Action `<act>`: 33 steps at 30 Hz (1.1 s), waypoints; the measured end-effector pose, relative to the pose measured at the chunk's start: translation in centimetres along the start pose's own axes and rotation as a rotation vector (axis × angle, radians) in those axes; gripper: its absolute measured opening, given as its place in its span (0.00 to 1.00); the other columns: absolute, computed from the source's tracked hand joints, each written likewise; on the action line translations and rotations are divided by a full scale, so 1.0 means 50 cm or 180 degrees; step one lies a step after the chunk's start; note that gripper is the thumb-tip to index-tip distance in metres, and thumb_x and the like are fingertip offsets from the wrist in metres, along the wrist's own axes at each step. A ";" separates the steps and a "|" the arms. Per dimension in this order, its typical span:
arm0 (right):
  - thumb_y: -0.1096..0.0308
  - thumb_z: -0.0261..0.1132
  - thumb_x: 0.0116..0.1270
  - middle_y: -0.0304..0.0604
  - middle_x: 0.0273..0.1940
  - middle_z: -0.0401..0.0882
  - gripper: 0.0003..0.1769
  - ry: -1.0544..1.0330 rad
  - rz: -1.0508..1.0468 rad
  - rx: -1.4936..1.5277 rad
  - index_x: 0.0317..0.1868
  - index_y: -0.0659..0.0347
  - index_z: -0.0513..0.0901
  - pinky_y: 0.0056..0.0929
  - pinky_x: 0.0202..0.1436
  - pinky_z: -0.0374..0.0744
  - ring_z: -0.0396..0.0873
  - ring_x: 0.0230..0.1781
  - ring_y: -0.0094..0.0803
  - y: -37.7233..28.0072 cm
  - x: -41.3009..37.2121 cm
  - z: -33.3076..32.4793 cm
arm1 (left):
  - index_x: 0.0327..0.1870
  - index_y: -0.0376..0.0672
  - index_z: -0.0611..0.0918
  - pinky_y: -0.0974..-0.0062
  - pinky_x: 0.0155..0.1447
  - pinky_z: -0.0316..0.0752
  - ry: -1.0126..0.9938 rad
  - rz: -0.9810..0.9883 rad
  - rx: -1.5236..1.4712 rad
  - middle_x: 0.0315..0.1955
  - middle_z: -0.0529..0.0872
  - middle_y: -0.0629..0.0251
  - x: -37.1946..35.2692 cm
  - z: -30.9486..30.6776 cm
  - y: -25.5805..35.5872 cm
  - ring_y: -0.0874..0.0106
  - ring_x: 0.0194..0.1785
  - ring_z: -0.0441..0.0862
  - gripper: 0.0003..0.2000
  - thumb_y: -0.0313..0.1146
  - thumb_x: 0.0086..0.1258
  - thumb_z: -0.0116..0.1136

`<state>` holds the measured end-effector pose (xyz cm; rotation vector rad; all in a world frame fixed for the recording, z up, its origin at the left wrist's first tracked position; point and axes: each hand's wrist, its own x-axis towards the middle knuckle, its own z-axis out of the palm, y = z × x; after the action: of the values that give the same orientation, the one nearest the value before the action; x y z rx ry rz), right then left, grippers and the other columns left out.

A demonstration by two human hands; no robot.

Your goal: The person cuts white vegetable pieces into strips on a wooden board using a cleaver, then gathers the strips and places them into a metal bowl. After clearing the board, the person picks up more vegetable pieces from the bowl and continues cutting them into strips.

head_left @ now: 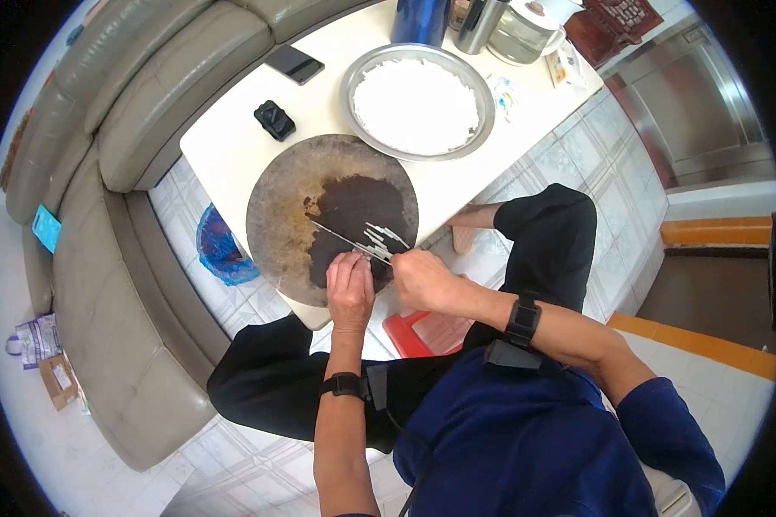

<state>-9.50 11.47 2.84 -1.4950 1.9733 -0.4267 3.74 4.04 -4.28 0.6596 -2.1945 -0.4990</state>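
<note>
A round, dark-stained wooden chopping board [276, 215] lies at the near end of the table. My right hand [424, 281] grips a knife [341, 234] by its handle, and the thin blade shows nearly edge-on above the board. Curled fingers of my left hand [351, 284] press down on the board close beside the blade. What lies under those fingertips is mostly hidden. On the far side of the knife are several thin white strips [386, 233]. A wide metal tray [348, 96] beyond the board holds a heap of white cut pieces [416, 103].
On the cream table [224, 129] rest a phone [294, 64] and a small black object [274, 121]. A blue container [420, 21] and a glass pot [522, 36] stand at the back. Below are a blue bag-lined bin [224, 250] and a red stool [405, 336]; a grey sofa [134, 327] runs along the left.
</note>
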 end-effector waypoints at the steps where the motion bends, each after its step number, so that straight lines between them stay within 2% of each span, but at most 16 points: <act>1: 0.76 0.59 0.46 0.64 0.28 0.78 0.06 0.0004 0.0006 0.0003 0.24 0.72 0.80 0.47 0.38 0.78 0.79 0.34 0.57 0.000 0.000 0.002 | 0.33 0.33 0.79 0.63 0.49 0.73 -0.0005 0.0004 -0.0004 0.36 0.79 0.56 0.000 0.000 0.002 0.56 0.43 0.77 0.06 0.18 0.53 0.59; 3: 0.76 0.57 0.48 0.64 0.23 0.75 0.05 0.0041 -0.0050 -0.0013 0.23 0.72 0.76 0.50 0.33 0.75 0.77 0.28 0.59 -0.004 0.007 0.007 | 0.33 0.33 0.79 0.64 0.49 0.72 0.0001 -0.0010 0.0041 0.36 0.79 0.55 0.000 -0.001 0.004 0.56 0.43 0.77 0.07 0.17 0.53 0.59; 6: 0.75 0.60 0.46 0.64 0.27 0.78 0.07 0.0164 0.0028 0.0114 0.23 0.72 0.80 0.46 0.38 0.78 0.79 0.34 0.56 -0.015 0.022 0.008 | 0.33 0.33 0.79 0.64 0.49 0.72 -0.0012 -0.0008 0.0042 0.36 0.79 0.55 0.000 -0.002 0.003 0.55 0.43 0.77 0.07 0.18 0.52 0.59; 12: 0.75 0.60 0.46 0.63 0.23 0.76 0.06 0.0271 0.0118 0.0366 0.20 0.71 0.80 0.46 0.37 0.77 0.79 0.31 0.56 0.017 0.024 0.013 | 0.34 0.34 0.79 0.62 0.50 0.72 -0.0037 -0.0020 0.0081 0.37 0.79 0.56 -0.004 0.002 0.000 0.56 0.44 0.77 0.06 0.20 0.54 0.60; 15: 0.75 0.60 0.46 0.64 0.23 0.75 0.06 0.0243 -0.0085 0.0374 0.19 0.72 0.79 0.46 0.37 0.77 0.78 0.30 0.57 0.022 0.013 0.004 | 0.34 0.34 0.79 0.62 0.48 0.73 0.0003 -0.0007 0.0021 0.36 0.79 0.55 -0.003 0.001 0.001 0.55 0.43 0.77 0.07 0.18 0.53 0.59; 28: 0.75 0.60 0.45 0.65 0.23 0.75 0.06 0.0106 -0.0204 0.0372 0.19 0.72 0.78 0.46 0.37 0.77 0.78 0.31 0.57 0.010 0.037 0.012 | 0.35 0.33 0.79 0.62 0.49 0.73 -0.0057 0.0025 -0.0030 0.37 0.79 0.54 -0.006 -0.007 -0.001 0.55 0.43 0.77 0.08 0.19 0.54 0.59; 31: 0.75 0.60 0.45 0.64 0.24 0.76 0.06 0.0165 0.0006 0.0479 0.19 0.73 0.78 0.46 0.38 0.77 0.78 0.32 0.57 0.012 0.042 0.018 | 0.36 0.33 0.80 0.61 0.52 0.71 -0.0117 -0.0022 0.0019 0.40 0.79 0.55 0.000 -0.017 0.011 0.55 0.47 0.76 0.08 0.20 0.54 0.60; 33: 0.75 0.57 0.51 0.65 0.23 0.74 0.08 0.0397 -0.0049 0.0622 0.24 0.74 0.76 0.48 0.34 0.75 0.77 0.30 0.60 0.016 0.039 0.028 | 0.37 0.33 0.80 0.60 0.53 0.71 0.0051 -0.0123 0.0233 0.40 0.79 0.55 0.002 -0.034 0.021 0.55 0.48 0.76 0.10 0.22 0.53 0.62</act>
<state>-9.54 10.04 0.77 -1.3900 1.9526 -0.7137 4.70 4.57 -2.62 0.7439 -2.1970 -0.4334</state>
